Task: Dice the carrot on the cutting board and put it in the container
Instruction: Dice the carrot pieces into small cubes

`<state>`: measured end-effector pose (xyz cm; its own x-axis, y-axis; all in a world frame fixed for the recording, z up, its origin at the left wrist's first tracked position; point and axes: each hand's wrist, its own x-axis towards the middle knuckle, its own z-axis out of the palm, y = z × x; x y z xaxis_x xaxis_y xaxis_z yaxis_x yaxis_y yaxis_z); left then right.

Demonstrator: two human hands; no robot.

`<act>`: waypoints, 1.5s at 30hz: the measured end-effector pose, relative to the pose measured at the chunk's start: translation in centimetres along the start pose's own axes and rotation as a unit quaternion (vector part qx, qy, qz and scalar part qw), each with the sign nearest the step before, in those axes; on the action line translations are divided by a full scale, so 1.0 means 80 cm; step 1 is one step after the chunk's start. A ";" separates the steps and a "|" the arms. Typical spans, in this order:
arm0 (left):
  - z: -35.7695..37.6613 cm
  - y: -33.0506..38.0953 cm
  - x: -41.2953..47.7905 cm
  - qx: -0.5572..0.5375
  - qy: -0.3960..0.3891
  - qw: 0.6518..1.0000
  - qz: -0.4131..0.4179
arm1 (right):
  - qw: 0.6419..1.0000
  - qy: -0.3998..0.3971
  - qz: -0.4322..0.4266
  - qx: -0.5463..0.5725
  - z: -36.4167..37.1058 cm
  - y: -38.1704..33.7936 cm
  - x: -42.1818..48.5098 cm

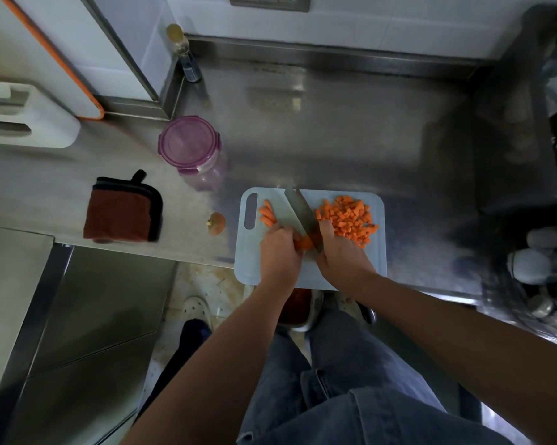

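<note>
steel kitchen counter (351, 149) viewed from above, with a pale blue plastic cutting board (248, 268) at its front edge. nearest the viewer, blue jeans (351, 396) and a white perforated shoe (195, 308) show on the floor below the board. both bare forearms reach onto the board's near half. the left hand (278, 252), fingers curled down in a claw, pins a short bundle of orange carrot sticks (304, 243) flat at the board's centre. the right hand (341, 255) is wrapped round the handle of a steel-bladed knife (299, 213); the handle is hidden in the fist, and the blade runs away and leftward across the board, its heel just beside the bundle. a heap of small orange carrot dice (348, 220) fills the board's far right quarter; a few uncut carrot strips (267, 215) lie by the slot at its left end. judged handling: the sticks are stiff, light and apt to roll, so best held from above, close behind the cut; the dice scatter easily and are better scooped than pinched. left of the board lie a carrot top (216, 223) and a folded brown cloth with black trim (123, 213). beyond the board's far left corner stands a clear round plastic container with a purple clip lid (187, 144), lid on, no carrot visible inside. a glass bottle (184, 53) stands farthest, by the wall.
</note>
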<state>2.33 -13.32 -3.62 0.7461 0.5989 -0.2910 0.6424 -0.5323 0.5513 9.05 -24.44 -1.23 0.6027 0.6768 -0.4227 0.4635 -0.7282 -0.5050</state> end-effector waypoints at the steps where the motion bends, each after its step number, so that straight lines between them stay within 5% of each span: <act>1: 0.000 0.001 0.000 0.002 -0.003 1.000 -0.001 | 1.000 0.007 0.001 0.011 -0.001 -0.001 0.002; 45: 0.019 -0.006 0.007 -0.027 0.022 0.998 -0.047 | 1.000 -0.006 -0.008 -0.009 -0.002 -0.002 0.001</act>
<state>2.67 -13.62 -5.22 0.6731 0.6718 -0.3093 0.6985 -0.4399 0.5645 9.12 -24.34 -1.05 0.5875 0.6889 -0.4245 0.4843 -0.7196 -0.4976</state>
